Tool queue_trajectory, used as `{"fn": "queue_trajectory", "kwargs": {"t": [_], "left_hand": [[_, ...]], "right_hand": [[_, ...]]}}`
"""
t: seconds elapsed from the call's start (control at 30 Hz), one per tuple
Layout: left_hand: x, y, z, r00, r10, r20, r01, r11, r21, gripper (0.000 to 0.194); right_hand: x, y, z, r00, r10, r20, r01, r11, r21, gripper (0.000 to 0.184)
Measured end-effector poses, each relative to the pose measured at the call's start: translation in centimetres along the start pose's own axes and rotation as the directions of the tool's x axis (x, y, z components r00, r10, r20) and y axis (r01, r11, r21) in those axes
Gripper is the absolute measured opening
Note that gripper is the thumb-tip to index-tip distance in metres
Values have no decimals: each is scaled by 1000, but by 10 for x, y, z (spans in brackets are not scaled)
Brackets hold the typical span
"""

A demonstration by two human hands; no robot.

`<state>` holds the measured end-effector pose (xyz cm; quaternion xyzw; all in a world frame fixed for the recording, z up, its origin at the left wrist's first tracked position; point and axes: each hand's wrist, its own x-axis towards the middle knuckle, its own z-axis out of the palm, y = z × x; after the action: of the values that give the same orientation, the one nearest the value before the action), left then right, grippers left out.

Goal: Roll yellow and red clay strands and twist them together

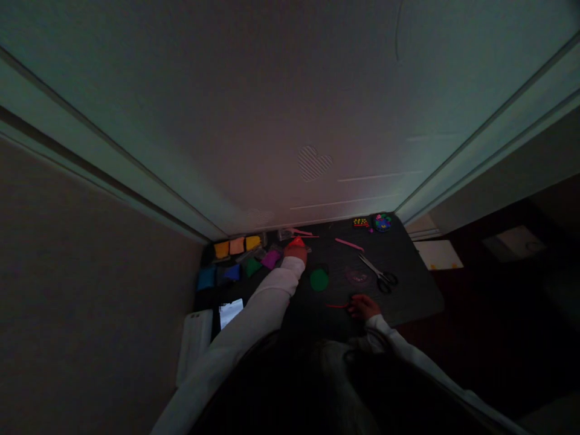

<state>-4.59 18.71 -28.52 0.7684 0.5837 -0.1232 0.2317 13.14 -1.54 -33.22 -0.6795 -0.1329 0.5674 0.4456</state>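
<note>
Head view: red strip sideways, free end left, pinched by right hand; left hand outstretched at red packet, can't tell grip.

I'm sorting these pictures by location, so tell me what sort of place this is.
Probably an indoor craft workspace: scissors, a green disc and small coloured packets lie on a dark table.

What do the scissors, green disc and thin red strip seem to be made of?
Scissors: blades probably metal, smooth-looking and pale grey; handles likely plastic, dark and looped. Green disc: evenly coloured, no clear gloss; perhaps plastic or clay. Thin red strip: too dim and small to tell material or finish.
</note>
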Motion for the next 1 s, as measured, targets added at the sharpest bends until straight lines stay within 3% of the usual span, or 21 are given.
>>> {"fn": "queue_trajectory", "kwargs": {"t": [0.17,0.33,0.4,0.47,0.5,0.57,0.6,0.63,0.7,0.8,0.9,1.0], "left_hand": [[-19,-32,-17,973,-142,-180,120,984,-129,24],[-74,-68,-34,912,-249,-326,160,948,-277,32],[-102,-74,-26,881,-264,-393,17,847,-531,29],[-129,-72,-10,917,-215,-336,-98,693,-714,27],[-140,-68,1,949,-123,-290,-153,625,-765,27],[-157,-57,21,966,-25,-258,-191,603,-775,23],[-162,-50,29,962,89,-257,-258,604,-754,19],[-166,-43,36,961,128,-247,-273,602,-751,16],[-170,-31,42,954,183,-240,-301,595,-745,15],[-172,-18,38,972,160,-171,-233,578,-783,15],[-172,-14,31,991,111,-74,-124,553,-824,22],[-173,-15,28,993,111,-35,-90,549,-831,25]], "right_hand": [[-1,-2,0,1000,2,-6,-2,1000,12,22],[8,-4,-8,999,-17,-34,19,999,48,23],[11,-11,-7,998,-48,-32,49,997,59,25],[11,-21,0,997,-76,-8,77,995,65,28],[8,-26,7,996,-80,30,78,995,63,30],[-2,-35,25,986,-65,152,58,997,55,34],[-9,-38,36,955,-26,297,13,999,46,35],[-17,-41,46,910,9,415,-30,999,45,37],[-31,-41,63,835,53,548,-82,996,28,39],[-45,-39,73,824,-4,567,-1,1000,8,35],[-49,-42,67,853,-84,515,142,987,-74,30],[-52,-50,58,841,-160,516,279,947,-161,27]]}}
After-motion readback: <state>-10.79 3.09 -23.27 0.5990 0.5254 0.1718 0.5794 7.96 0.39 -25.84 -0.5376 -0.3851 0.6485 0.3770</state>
